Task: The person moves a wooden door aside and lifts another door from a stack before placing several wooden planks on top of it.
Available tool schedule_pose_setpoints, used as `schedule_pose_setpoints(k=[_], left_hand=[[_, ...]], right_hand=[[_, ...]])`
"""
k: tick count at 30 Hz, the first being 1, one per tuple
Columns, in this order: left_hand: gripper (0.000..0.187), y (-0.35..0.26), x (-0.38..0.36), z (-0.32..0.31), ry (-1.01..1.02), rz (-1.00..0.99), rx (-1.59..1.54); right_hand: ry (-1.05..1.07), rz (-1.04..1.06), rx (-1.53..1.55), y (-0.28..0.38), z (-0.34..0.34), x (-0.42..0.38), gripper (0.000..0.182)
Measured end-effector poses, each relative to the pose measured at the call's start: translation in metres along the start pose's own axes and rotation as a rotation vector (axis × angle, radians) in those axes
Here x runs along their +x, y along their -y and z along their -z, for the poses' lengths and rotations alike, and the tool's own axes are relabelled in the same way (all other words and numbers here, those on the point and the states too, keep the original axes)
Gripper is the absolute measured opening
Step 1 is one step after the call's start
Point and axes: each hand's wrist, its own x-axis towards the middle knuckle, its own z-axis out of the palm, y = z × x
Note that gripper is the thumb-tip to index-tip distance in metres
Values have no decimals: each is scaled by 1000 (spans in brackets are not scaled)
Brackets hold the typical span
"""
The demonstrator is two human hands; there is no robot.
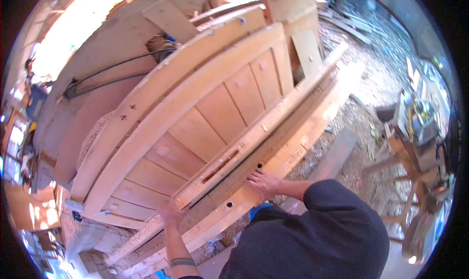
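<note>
My right hand (264, 182) lies on the long lower timber (288, 162), fingers apart and stretched over its top, close to a dark round hole. My left hand (173, 214) is at the near end of a narrow wooden rail (264, 127) that has a long slot cut in it. That hand is smeared, and its fingers do not show clearly. Behind the rail stands a curved wooden panel (215, 113) made of several slats in an arched frame.
Beyond the panel is a large workbench top (122, 40) with a loose board (171, 20). A wooden stool-like stand (415, 162) is at the right. Shavings cover the ground, and a plank (334, 154) lies beside the timbers.
</note>
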Motion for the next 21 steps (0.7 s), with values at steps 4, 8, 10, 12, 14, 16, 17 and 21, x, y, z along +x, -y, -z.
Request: schedule_pose_setpoints(k=[4,8,10,12,14,16,17,21], left_hand=[[76,-3,-8,3,-65,-17,-29],[80,0,-4,3,-18,-22,-64],[81,-1,-6,7,2,-19,-57],[82,4,-5,-4,-29,-40,-50],[82,6,-6,-7,-75,-41,-32],[83,2,-8,-3,-134,-24,-4],[83,2,-7,-3,-82,-22,-43],[85,10,-3,-12,-50,-65,-145]], right_hand=[[-21,23,-23,5,13,2,104],[4,26,-51,8,20,4,103],[13,22,-41,11,24,4,102],[38,-2,-38,13,25,5,103],[49,-10,-53,13,23,6,103],[47,-4,-87,11,21,5,104],[59,-13,-80,12,22,6,103],[79,-29,-69,15,27,8,103]])
